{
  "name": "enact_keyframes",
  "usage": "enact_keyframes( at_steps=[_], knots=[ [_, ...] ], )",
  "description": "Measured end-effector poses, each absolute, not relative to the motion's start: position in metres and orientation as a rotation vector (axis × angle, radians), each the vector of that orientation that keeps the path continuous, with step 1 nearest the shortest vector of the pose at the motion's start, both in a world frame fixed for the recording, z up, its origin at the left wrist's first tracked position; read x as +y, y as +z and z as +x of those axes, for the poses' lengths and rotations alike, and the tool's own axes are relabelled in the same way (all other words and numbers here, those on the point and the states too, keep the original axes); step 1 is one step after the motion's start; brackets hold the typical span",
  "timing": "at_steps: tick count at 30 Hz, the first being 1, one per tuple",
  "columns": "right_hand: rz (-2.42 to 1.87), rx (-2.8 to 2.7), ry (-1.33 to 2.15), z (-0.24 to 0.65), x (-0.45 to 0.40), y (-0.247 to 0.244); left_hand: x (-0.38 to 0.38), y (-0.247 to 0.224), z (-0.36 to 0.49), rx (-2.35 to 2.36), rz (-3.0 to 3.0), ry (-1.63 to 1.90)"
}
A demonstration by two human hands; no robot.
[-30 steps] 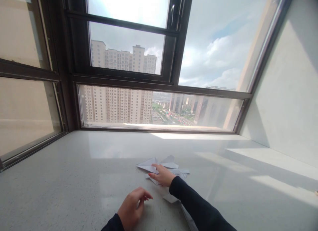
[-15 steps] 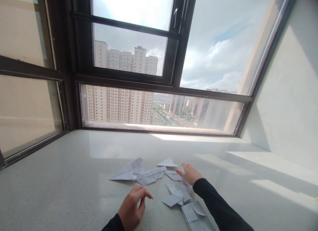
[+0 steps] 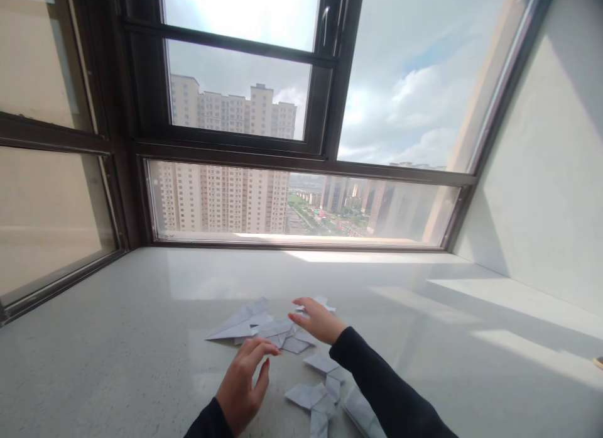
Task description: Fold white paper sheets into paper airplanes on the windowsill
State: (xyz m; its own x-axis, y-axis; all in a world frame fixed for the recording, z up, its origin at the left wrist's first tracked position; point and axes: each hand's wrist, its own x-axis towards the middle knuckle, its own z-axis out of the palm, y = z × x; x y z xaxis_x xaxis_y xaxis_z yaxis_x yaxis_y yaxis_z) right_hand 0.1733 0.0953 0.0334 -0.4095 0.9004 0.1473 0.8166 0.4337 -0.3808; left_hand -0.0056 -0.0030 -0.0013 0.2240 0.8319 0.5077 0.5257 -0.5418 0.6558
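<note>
My left hand (image 3: 245, 380) is curved, thumb and fingers apart with nothing between them, just in front of several folded white papers (image 3: 274, 328). Over the right end of that group reaches my right hand (image 3: 321, 322), its fingers stretched to the left and apart. It partly covers a small folded paper (image 3: 326, 303) behind it. A pointed paper plane (image 3: 238, 325) lies at the left of the group. Nearer me are more folded pieces (image 3: 320, 397), and a thicker folded paper (image 3: 360, 408) is partly hidden under my right sleeve.
The papers lie on a pale speckled windowsill (image 3: 132, 337). Dark window frames (image 3: 301, 244) border it at the back and left, with tall buildings outside. A white wall (image 3: 551, 193) rises on the right. A small object (image 3: 598, 362) shows at the right edge.
My right hand has moved left across the papers, and several folded pieces have shifted left and closer together. My left hand has shifted slightly left and up, its thumb further from the fingers.
</note>
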Motion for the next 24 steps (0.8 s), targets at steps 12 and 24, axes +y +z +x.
enact_keyframes(
  at_steps=[12, 24],
  knots=[
    [-1.54, -2.496, 0.418, 0.182, 0.101, 0.009, -0.01, -0.039, 0.028, 0.78, 2.534, 0.545],
    [-1.735, -2.569, 0.553, 0.246, 0.041, 0.058, 0.007, -0.004, -0.018, 1.67, 2.507, 1.12]
  ],
)
